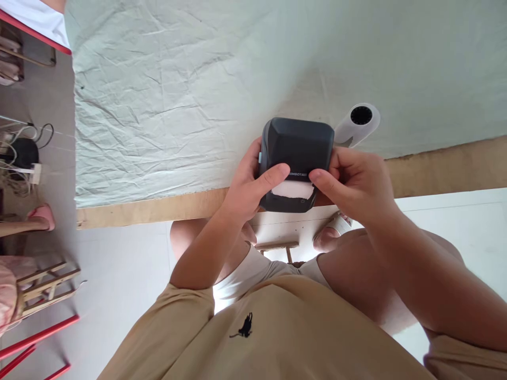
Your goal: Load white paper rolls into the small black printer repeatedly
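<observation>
A dark grey, box-shaped device (301, 145) with small lettering on its lid is held over the near edge of the cloth-covered table. White paper (293, 189) shows in a slot near its lower end. My left hand (253, 182) grips the device's left side, its thumb on the front by the lettering. On the right side my right hand (352, 177) holds it, thumb tip at the paper's upper corner and fingers curled at the edge. Just beyond my right hand is a white cylinder (361, 124) with a dark round end.
A wrinkled pale green cloth (166, 105) covers the table, whose wooden edge (158, 211) runs along the near side. At the left are a wooden rack (49, 287), red bars (39, 335), tangled cables (16, 163) and a person's pink-shod foot (43, 216).
</observation>
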The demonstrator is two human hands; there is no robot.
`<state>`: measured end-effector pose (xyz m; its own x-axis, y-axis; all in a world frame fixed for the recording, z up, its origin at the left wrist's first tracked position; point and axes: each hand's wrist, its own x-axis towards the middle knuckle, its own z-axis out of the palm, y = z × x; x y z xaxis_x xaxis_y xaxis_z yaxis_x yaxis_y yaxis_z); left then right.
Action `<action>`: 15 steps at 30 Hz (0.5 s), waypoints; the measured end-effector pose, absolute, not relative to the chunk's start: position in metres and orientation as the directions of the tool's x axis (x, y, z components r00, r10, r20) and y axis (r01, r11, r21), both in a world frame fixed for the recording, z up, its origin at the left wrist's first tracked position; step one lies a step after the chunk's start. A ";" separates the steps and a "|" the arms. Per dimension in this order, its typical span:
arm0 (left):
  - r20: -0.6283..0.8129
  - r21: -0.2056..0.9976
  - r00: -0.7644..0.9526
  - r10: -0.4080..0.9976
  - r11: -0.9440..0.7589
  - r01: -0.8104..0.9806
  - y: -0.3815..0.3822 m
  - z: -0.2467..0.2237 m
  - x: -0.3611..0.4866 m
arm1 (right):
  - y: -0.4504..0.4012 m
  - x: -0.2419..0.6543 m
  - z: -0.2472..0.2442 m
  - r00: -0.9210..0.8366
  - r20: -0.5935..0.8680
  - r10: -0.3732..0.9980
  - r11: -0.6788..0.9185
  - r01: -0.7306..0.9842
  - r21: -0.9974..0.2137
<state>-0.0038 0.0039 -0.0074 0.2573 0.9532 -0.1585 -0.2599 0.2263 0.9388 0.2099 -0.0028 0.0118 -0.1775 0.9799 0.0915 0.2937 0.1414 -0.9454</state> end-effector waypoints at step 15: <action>-0.243 0.908 0.041 0.969 0.242 -0.341 0.006 -0.001 0.008 | 0.001 0.211 0.012 -0.183 0.164 0.969 0.216 0.316 -0.924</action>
<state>0.0082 0.0059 -0.0012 0.0407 0.9692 -0.2430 -0.3415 0.2420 0.9082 0.2110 0.0011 0.0120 -0.1831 0.9693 0.1643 0.3156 0.2162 -0.9239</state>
